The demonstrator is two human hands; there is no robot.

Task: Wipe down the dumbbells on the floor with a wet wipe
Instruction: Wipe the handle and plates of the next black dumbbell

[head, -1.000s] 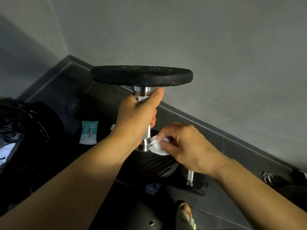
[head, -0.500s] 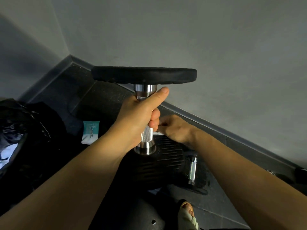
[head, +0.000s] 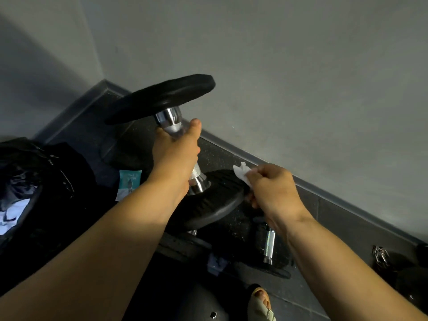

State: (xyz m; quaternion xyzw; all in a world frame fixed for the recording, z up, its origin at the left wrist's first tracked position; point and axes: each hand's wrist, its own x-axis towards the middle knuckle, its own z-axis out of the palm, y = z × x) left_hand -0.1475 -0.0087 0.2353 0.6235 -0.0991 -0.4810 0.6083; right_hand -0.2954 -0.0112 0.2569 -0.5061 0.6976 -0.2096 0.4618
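The left grip [head: 176, 156] holds the tilted dumbbell [head: 162, 98] tight. The right grip [head: 273, 188] pinches the wipe [head: 240, 173] beside it. Held one-handed, it could slip onto the foot [head: 260, 302] below.

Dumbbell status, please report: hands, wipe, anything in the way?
Left hand grips the tilted dumbbell by its handle. Right hand pinches the wet wipe beside the lower plate; contact unclear. Second dumbbell lies on the floor underneath, not blocking.
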